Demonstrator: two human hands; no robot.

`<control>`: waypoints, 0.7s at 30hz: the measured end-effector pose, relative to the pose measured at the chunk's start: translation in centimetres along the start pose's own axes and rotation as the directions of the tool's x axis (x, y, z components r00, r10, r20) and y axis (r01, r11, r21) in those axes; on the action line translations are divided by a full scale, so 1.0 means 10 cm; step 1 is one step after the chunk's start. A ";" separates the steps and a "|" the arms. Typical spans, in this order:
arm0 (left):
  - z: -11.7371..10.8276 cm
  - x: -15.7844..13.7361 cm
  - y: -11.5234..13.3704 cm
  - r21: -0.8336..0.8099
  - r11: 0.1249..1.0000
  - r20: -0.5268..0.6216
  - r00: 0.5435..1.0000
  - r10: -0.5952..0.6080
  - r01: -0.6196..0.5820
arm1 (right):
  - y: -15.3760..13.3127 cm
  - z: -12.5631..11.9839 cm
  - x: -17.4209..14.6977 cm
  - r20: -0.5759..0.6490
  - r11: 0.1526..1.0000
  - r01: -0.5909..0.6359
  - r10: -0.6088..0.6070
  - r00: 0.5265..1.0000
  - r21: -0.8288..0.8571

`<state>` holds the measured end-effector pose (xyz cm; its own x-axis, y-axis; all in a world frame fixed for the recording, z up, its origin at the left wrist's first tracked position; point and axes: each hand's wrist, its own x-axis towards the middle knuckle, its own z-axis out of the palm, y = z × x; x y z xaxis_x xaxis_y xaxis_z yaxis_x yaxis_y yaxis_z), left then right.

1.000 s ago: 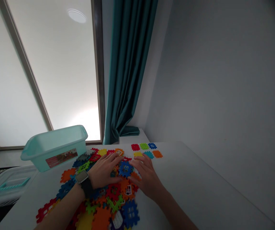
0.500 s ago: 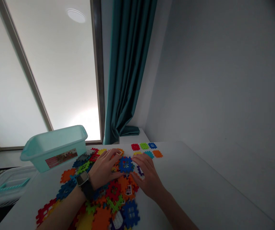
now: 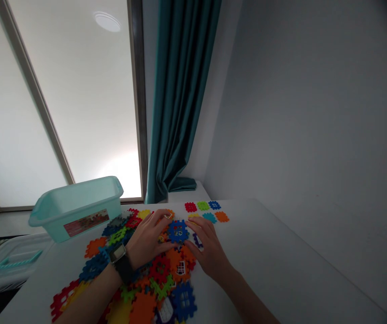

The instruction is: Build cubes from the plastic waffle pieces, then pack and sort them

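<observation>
A blue notched square building tile [image 3: 178,231] with a windowed middle is between my two hands, above the heap. My left hand [image 3: 149,238], a dark watch on its wrist, has its thumb and fingers curved around the tile's left side. Along the right side, the thumb and fingers of my right hand [image 3: 210,247] close on its edge. The exact fingertip contact is hard to see. Beneath and nearer me lies a pile of interlocking tiles: a red one [image 3: 160,268], an orange one [image 3: 144,308] and a blue window tile [image 3: 183,300], among several others.
Beyond my right hand, separate tiles lie in rows, including a red tile [image 3: 190,207], a green tile [image 3: 203,205] and an orange tile [image 3: 222,217]. A mint plastic bin [image 3: 78,198] stands at the left, with a clear lid [image 3: 14,261] nearby. A teal curtain [image 3: 183,99] hangs behind the white table [image 3: 264,270].
The blue tile has shifted and turned very slightly between my hands. My left hand and wrist have moved a little to the right; the surrounding tiles look the same.
</observation>
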<state>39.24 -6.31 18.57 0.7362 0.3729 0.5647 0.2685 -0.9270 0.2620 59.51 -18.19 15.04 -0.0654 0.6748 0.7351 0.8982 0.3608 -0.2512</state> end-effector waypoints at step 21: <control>0.00 0.00 0.00 0.039 0.999 0.197 0.980 -0.026 0.019 | -0.03 0.02 0.00 0.181 0.991 -0.045 0.021 0.983 0.127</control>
<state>39.30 -6.29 18.57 0.8367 0.3814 0.3929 0.3060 -0.9207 0.2422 59.20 -18.21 14.98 -0.1238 0.7874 0.6039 0.8375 0.4093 -0.3619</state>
